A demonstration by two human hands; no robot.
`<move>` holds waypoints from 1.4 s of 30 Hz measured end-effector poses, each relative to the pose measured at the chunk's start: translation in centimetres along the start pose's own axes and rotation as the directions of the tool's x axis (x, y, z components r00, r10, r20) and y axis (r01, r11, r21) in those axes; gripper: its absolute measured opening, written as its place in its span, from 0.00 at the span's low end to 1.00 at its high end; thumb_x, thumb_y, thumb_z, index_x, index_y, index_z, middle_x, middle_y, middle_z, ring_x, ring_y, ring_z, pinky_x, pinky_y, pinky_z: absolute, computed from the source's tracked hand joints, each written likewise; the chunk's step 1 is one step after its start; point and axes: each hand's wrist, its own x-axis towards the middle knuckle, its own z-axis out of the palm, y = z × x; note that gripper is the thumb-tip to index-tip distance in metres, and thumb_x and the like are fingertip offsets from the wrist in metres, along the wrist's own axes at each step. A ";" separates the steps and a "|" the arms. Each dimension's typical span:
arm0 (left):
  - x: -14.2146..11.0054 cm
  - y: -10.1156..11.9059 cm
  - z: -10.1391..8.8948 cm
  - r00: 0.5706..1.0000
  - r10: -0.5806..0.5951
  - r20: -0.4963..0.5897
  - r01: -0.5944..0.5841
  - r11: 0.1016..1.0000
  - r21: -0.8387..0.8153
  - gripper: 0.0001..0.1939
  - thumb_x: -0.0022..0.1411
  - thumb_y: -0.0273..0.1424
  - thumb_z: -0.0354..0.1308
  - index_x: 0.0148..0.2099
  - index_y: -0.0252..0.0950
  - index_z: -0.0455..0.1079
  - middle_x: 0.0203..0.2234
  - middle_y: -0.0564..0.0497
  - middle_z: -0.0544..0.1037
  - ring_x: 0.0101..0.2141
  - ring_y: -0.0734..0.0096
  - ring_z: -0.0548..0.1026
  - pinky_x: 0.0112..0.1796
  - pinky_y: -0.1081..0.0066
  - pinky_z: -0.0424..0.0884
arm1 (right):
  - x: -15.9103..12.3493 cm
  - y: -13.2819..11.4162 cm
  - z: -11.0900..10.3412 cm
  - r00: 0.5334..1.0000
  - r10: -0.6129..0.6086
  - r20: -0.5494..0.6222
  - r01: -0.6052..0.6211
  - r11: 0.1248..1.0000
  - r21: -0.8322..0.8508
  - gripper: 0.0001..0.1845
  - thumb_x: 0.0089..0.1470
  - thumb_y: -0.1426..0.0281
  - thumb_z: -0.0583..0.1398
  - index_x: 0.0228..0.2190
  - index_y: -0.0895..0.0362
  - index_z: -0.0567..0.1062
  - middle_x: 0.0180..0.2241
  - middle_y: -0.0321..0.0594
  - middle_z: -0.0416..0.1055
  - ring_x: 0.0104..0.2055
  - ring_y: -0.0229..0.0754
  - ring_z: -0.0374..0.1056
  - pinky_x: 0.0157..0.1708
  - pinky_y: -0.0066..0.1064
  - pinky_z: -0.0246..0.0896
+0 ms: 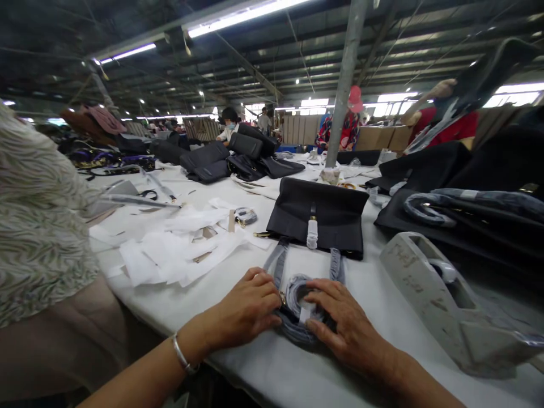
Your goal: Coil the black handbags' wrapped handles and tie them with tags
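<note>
A black handbag (317,212) lies flat on the white-covered table, with its plastic-wrapped handles (335,265) stretched toward me. Inside the loop of the handles rests a coiled strap (294,292) in clear wrapping, bound with a small white band and showing a gold-coloured clasp. My left hand (250,309), a silver bangle on its wrist, has its bent fingers at the left side of the coil. From the right, my right hand (344,323) curls its fingers and thumb round the coil. The palms and part of the handle loop are hidden.
A grey tape dispenser (450,300) stands close on the right, near more black bags (476,226). White paper sheets (178,249) and another wrapped strap coil (245,216) lie left. A person in a patterned top (42,215) is close at left. A metal post (345,85) rises behind.
</note>
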 end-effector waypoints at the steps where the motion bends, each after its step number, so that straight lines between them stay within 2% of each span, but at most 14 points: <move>1: 0.1 0.2 -0.1 0.999 0.009 0.035 -0.010 0.999 0.036 0.07 0.65 0.36 0.55 0.40 0.38 0.68 0.37 0.49 0.73 0.43 0.63 0.67 0.55 0.57 0.54 | 0.1 0.3 0.0 0.998 0.008 -0.059 -0.008 1.000 -0.001 0.13 0.56 0.66 0.59 0.43 0.54 0.73 0.51 0.48 0.69 0.54 0.51 0.63 0.54 0.49 0.59; 5: 0.6 -0.1 -0.5 0.987 0.081 0.140 -0.093 0.992 0.082 0.03 0.65 0.29 0.52 0.40 0.38 0.67 0.34 0.51 0.73 0.40 0.65 0.67 0.53 0.59 0.54 | 0.2 2.8 -0.2 0.940 0.148 -0.306 -0.146 0.989 0.029 0.10 0.57 0.65 0.57 0.38 0.54 0.75 0.45 0.47 0.73 0.49 0.49 0.67 0.51 0.47 0.63; 7: 0.7 -0.5 -0.7 0.983 0.099 0.153 -0.109 0.992 0.060 0.06 0.65 0.25 0.50 0.40 0.38 0.67 0.34 0.52 0.74 0.39 0.67 0.68 0.54 0.59 0.53 | 0.1 4.4 -0.5 0.896 0.257 -0.363 -0.249 0.966 0.070 0.10 0.57 0.66 0.55 0.35 0.54 0.76 0.42 0.45 0.74 0.46 0.48 0.69 0.49 0.46 0.64; 9: 0.8 -0.8 -1.0 0.990 0.083 0.116 -0.084 0.996 0.003 0.08 0.65 0.24 0.49 0.40 0.39 0.68 0.33 0.52 0.74 0.38 0.69 0.69 0.54 0.59 0.52 | 0.1 5.7 -0.7 0.873 0.324 -0.365 -0.314 0.945 0.086 0.10 0.55 0.67 0.55 0.35 0.53 0.76 0.40 0.43 0.75 0.45 0.48 0.69 0.48 0.46 0.64; 12: 1.3 -0.9 -1.6 1.000 0.020 0.000 -0.020 0.990 -0.139 0.07 0.67 0.27 0.49 0.40 0.37 0.69 0.32 0.52 0.73 0.37 0.70 0.69 0.53 0.62 0.55 | 0.0 6.8 -0.6 0.908 0.285 -0.306 -0.285 0.957 0.047 0.12 0.52 0.70 0.55 0.36 0.53 0.77 0.41 0.42 0.75 0.48 0.49 0.68 0.51 0.48 0.62; 15: 2.0 -0.6 -2.3 0.997 -0.006 -0.077 -0.016 0.958 -0.285 0.08 0.69 0.30 0.49 0.41 0.37 0.69 0.32 0.52 0.74 0.37 0.71 0.70 0.51 0.65 0.58 | -0.1 6.8 -0.3 0.950 0.199 -0.241 -0.206 0.979 -0.003 0.18 0.51 0.74 0.54 0.43 0.53 0.76 0.47 0.43 0.73 0.52 0.50 0.65 0.55 0.51 0.59; 18: 2.3 0.0 -2.6 0.999 0.038 -0.010 -0.039 0.955 -0.294 0.08 0.68 0.31 0.51 0.41 0.38 0.71 0.33 0.52 0.76 0.39 0.70 0.70 0.51 0.66 0.57 | 0.0 6.0 -0.8 0.961 0.142 -0.238 -0.154 0.988 -0.033 0.28 0.47 0.77 0.54 0.51 0.53 0.72 0.55 0.44 0.66 0.58 0.50 0.60 0.58 0.52 0.55; 20: 2.2 0.6 -2.6 0.996 0.071 0.053 -0.056 0.969 -0.240 0.07 0.67 0.31 0.53 0.41 0.40 0.72 0.35 0.52 0.77 0.42 0.69 0.69 0.53 0.65 0.55 | 0.1 5.2 -1.7 0.975 0.079 -0.207 -0.085 0.996 -0.024 0.32 0.43 0.80 0.53 0.51 0.51 0.72 0.58 0.43 0.62 0.61 0.50 0.56 0.59 0.52 0.53; 24: 1.7 1.5 -2.3 0.992 0.090 0.084 -0.074 0.982 -0.177 0.07 0.67 0.29 0.52 0.41 0.40 0.72 0.37 0.52 0.77 0.45 0.68 0.69 0.54 0.64 0.53 | 0.0 3.2 -3.8 0.999 -0.046 -0.007 0.046 0.998 0.033 0.24 0.39 0.81 0.53 0.36 0.50 0.79 0.55 0.38 0.67 0.60 0.51 0.56 0.59 0.51 0.53; 28: 1.2 2.0 -1.8 0.995 0.045 0.090 -0.031 0.988 -0.152 0.04 0.65 0.31 0.55 0.41 0.40 0.70 0.36 0.53 0.76 0.43 0.68 0.70 0.57 0.61 0.49 | -0.1 1.9 -4.4 0.986 -0.091 0.138 0.088 0.996 0.028 0.14 0.46 0.74 0.59 0.35 0.50 0.78 0.49 0.39 0.71 0.58 0.52 0.58 0.57 0.50 0.53; 31: 0.9 2.2 -1.2 0.994 0.037 0.103 -0.028 0.996 -0.089 0.08 0.63 0.32 0.58 0.45 0.40 0.69 0.37 0.51 0.75 0.42 0.67 0.70 0.57 0.59 0.49 | 0.0 1.6 -4.4 0.976 -0.125 0.177 0.121 0.992 0.034 0.05 0.50 0.69 0.61 0.31 0.52 0.77 0.38 0.39 0.74 0.49 0.49 0.65 0.55 0.48 0.53; 34: 0.9 2.2 -0.8 0.992 0.054 0.111 -0.054 0.999 -0.003 0.10 0.61 0.35 0.60 0.45 0.39 0.69 0.37 0.50 0.74 0.42 0.64 0.69 0.55 0.59 0.52 | 0.1 1.5 -4.5 0.974 -0.128 0.188 0.126 0.992 0.023 0.04 0.52 0.68 0.61 0.28 0.52 0.76 0.30 0.36 0.73 0.39 0.44 0.67 0.54 0.46 0.52; 37: 1.2 2.4 -0.5 0.989 0.087 0.123 -0.096 0.993 0.074 0.14 0.57 0.37 0.63 0.43 0.38 0.68 0.37 0.49 0.74 0.42 0.62 0.68 0.54 0.58 0.54 | 0.1 1.2 -4.6 0.969 -0.138 0.204 0.145 0.989 -0.021 0.03 0.49 0.68 0.63 0.30 0.51 0.76 0.30 0.36 0.72 0.38 0.43 0.66 0.56 0.46 0.49; 42: 1.7 2.7 0.2 0.987 0.129 0.099 -0.148 0.962 0.229 0.05 0.56 0.26 0.57 0.37 0.36 0.65 0.34 0.48 0.73 0.38 0.63 0.66 0.53 0.59 0.56 | 0.0 0.7 -3.8 0.962 -0.148 0.228 0.172 0.981 -0.092 0.09 0.42 0.76 0.60 0.29 0.53 0.72 0.30 0.37 0.70 0.37 0.43 0.64 0.54 0.43 0.50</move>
